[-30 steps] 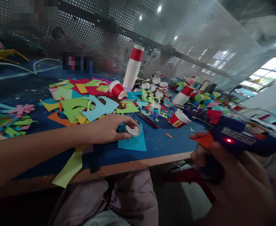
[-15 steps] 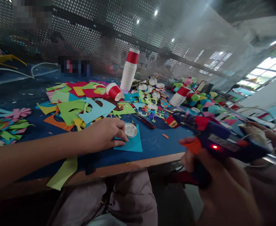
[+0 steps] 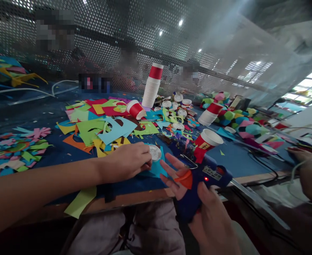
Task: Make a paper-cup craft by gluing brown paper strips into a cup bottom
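My left hand (image 3: 128, 161) rests over a blue paper square (image 3: 160, 171), fingers curled and closed on its left side. Against those fingertips lies a white round cup bottom (image 3: 155, 152), on top of the paper. In my right hand (image 3: 211, 212) is a dark blue glue gun (image 3: 211, 170) with an orange trigger and a lit red light. The thumb presses its near side while the other fingers stretch past the trigger. Its front end points toward the table, close to the cup bottom; the nozzle tip is hard to make out. A clear glue stick (image 3: 259, 203) sticks out behind.
Coloured paper scraps (image 3: 89, 129) cover the middle, beside a tall cup stack (image 3: 152, 85). A tipped cup (image 3: 136, 109) and a red-and-white cup (image 3: 208, 139) stand nearby. Paper balls (image 3: 248, 125) lie right. Another person's hand (image 3: 310, 166) is at far right.
My right hand has brought the glue gun leftward, close to the blue paper, and its fingers have opened out from the trigger. My left hand stays beside the cup bottom. The view has shifted slightly.
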Demonstrator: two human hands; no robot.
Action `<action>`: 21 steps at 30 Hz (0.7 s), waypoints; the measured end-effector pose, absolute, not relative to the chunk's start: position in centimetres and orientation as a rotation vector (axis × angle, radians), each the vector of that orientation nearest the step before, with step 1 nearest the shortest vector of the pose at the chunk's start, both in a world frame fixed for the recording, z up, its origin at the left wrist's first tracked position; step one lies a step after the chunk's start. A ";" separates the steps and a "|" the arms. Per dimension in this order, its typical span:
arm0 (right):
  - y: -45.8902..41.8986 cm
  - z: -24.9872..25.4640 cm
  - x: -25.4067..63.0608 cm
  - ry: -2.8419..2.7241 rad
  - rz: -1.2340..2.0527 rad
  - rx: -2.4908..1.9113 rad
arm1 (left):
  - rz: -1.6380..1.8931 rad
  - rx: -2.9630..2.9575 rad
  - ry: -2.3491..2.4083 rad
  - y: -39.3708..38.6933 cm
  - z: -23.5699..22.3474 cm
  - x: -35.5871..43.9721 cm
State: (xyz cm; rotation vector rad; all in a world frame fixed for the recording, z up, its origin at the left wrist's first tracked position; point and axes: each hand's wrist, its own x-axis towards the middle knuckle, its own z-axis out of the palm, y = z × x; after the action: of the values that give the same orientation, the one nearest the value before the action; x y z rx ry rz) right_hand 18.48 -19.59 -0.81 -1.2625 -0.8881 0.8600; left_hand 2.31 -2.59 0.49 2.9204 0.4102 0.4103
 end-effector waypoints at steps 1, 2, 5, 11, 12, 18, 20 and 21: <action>-18.9 -0.7 18.2 -0.795 0.934 -1.188 | 0.400 2.937 0.406 -2.6 0.4 2.3; -18.3 -0.6 18.0 -0.707 0.991 -1.119 | 0.386 2.954 0.403 -2.6 0.4 2.4; -17.2 -0.2 17.7 -0.517 1.091 -0.939 | 0.353 3.010 0.405 -2.6 0.2 2.5; -17.0 0.4 17.7 -0.472 1.084 -0.908 | 0.343 3.058 0.493 -2.5 0.7 2.5; -17.0 0.4 17.7 -0.478 1.081 -0.914 | 0.351 3.050 0.516 -2.4 0.9 2.4; -16.9 0.7 17.4 -0.467 1.062 -0.961 | 0.453 2.943 0.635 -1.7 2.4 1.9; -16.9 0.7 17.3 -0.460 1.065 -0.950 | 0.549 2.849 0.587 -1.3 3.2 1.6; -16.9 0.7 17.3 -0.469 1.073 -0.943 | 0.609 2.783 0.566 -1.1 3.8 1.4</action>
State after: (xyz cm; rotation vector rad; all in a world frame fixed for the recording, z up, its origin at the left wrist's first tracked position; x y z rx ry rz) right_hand 17.32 -16.91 0.72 -0.9428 -0.4690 1.0729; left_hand 1.39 -1.12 3.76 2.7832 0.5656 0.6094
